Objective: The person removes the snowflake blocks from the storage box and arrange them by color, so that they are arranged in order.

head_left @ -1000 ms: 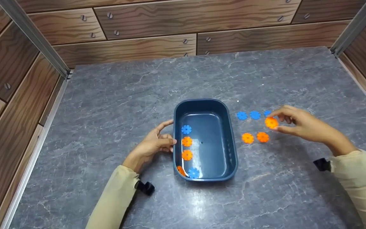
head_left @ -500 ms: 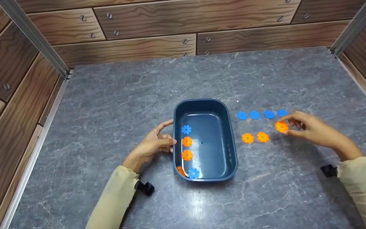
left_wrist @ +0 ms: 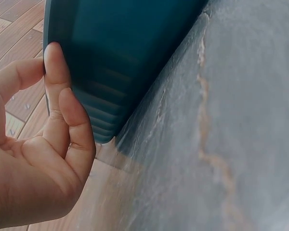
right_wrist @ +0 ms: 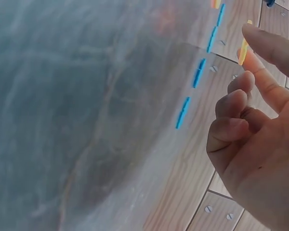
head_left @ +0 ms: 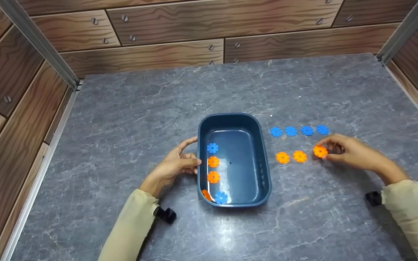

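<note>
Left hand (head_left: pixel 176 161): gripped the left rim of the blue bin (head_left: pixel 238 170).
Right hand (head_left: pixel 354 153): pinched an orange notched disc (head_left: pixel 320 151), right of two loose orange discs (head_left: pixel 299 156).
Far row: four blue discs (head_left: pixel 291 131) lay on the tabletop (head_left: pixel 151 108).
Bin interior: contained five discs (head_left: pixel 213 162).

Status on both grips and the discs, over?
Left grip holding blue tray by left side. Right grip pinching orange disc, right of two flat orange discs. Nothing seen blocking.
</note>
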Tool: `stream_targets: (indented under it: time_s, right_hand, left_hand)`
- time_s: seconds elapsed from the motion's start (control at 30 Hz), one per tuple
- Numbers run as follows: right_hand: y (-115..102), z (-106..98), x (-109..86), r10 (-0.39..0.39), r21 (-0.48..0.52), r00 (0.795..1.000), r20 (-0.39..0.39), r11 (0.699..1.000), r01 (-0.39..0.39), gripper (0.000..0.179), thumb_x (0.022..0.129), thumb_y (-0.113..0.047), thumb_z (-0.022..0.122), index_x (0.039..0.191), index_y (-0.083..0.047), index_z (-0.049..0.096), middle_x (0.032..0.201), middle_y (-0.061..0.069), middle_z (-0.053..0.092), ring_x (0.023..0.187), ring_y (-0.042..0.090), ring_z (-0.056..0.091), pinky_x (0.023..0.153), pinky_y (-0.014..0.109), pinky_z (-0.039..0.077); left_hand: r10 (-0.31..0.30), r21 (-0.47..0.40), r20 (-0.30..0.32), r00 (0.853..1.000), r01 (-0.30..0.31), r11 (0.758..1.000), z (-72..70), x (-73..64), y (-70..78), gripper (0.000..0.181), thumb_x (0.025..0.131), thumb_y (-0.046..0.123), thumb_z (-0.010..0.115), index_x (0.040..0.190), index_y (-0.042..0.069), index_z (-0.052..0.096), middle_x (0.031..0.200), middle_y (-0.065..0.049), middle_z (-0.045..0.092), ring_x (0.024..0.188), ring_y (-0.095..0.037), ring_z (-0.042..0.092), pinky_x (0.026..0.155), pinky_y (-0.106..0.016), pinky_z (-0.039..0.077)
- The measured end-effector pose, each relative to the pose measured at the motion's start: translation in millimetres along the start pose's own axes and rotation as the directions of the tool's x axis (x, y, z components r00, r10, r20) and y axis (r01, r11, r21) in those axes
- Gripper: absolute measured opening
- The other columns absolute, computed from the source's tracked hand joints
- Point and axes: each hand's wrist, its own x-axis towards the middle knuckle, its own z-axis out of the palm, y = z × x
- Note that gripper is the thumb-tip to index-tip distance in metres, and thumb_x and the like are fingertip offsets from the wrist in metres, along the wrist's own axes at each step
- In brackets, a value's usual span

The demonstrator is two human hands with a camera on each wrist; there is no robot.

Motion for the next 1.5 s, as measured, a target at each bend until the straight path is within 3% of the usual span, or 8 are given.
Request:
stream_targets:
  time_s: [0.23, 0.7, 0.97, 1.5]
  right_hand:
    - [1.7, 3.4, 1.3, 0.026, 0.026, 0.999, 0.033, 0.999, -0.027, 0.031, 0.081, -0.001, 0.071, 0.111, -0.005, 0.065, 0.085, 0.001, 0.052, 0.067, 0.001, 0.041, 0.055, 0.021, 0.037]
    - [3.7, 5.0, 3.7, 0.091, -0.030, 0.989, 0.118, 0.996, -0.088, 0.031, 0.085, -0.006, 0.069, 0.115, -0.002, 0.064, 0.085, 0.003, 0.053, 0.066, 0.002, 0.042, 0.057, 0.022, 0.038]
    - [2.3, 5.5, 5.7, 0.103, -0.052, 0.985, 0.136, 0.994, -0.097, 0.032, 0.085, -0.010, 0.070, 0.117, -0.005, 0.064, 0.087, 0.002, 0.055, 0.067, 0.001, 0.043, 0.058, 0.022, 0.039]
    - [1.7, 3.8, 5.3, 0.099, 0.004, 0.984, 0.146, 0.995, -0.100, 0.036, 0.085, -0.009, 0.070, 0.120, -0.004, 0.063, 0.092, 0.006, 0.056, 0.069, 0.003, 0.045, 0.059, 0.022, 0.040]
  left_hand:
    - [0.000, -0.011, -0.005, 1.000, 0.000, 1.000, -0.2, 0.6, -0.8, 0.078, 0.085, -0.002, 0.062, 0.151, 0.016, 0.023, 0.067, 0.003, 0.060, 0.057, -0.012, 0.060, 0.061, -0.024, 0.052]
    - [0.004, -0.009, -0.011, 1.000, -0.004, 1.000, -0.7, 0.9, -3.4, 0.078, 0.084, -0.003, 0.062, 0.151, 0.015, 0.025, 0.066, 0.003, 0.061, 0.056, -0.012, 0.060, 0.060, -0.024, 0.052]
    - [0.006, 0.000, -0.001, 1.000, -0.006, 1.000, -0.9, 0.3, -2.5, 0.078, 0.085, -0.001, 0.061, 0.151, 0.015, 0.023, 0.068, 0.003, 0.062, 0.058, -0.013, 0.060, 0.062, -0.025, 0.052]
    - [-0.002, -0.019, -0.008, 1.000, 0.001, 1.000, 0.1, 0.9, -0.7, 0.078, 0.085, -0.003, 0.061, 0.151, 0.016, 0.024, 0.067, 0.002, 0.061, 0.057, -0.013, 0.060, 0.061, -0.025, 0.053]
